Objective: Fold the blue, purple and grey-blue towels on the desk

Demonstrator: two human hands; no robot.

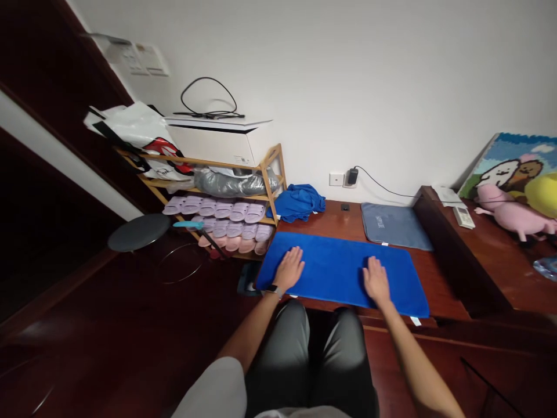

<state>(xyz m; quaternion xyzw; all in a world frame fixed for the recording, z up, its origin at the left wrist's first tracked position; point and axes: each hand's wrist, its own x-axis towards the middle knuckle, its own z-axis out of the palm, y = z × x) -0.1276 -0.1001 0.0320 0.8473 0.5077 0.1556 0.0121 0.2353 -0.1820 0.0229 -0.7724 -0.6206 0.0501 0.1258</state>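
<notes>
A blue towel [333, 267] lies spread out on the reddish-brown wooden desk [339, 223], with small white tags at its near edge. My left hand [290, 269] rests flat on the towel's left part, fingers stretched out. On the right part lies my right hand [376, 280], also flat with the fingers extended. Neither hand holds anything. Behind the towel's left end sits a crumpled pile of blue cloth [300, 201]. A folded grey-blue cloth [394, 225] with lettering lies behind the towel on the right.
Left of the desk stands a wooden rack [272, 174] with rows of slippers [224, 208] and a white box [213, 142] on top. A round stool [139, 232] is further left. Right, on a raised surface, are a pink plush toy [509, 212] and a remote control [463, 217].
</notes>
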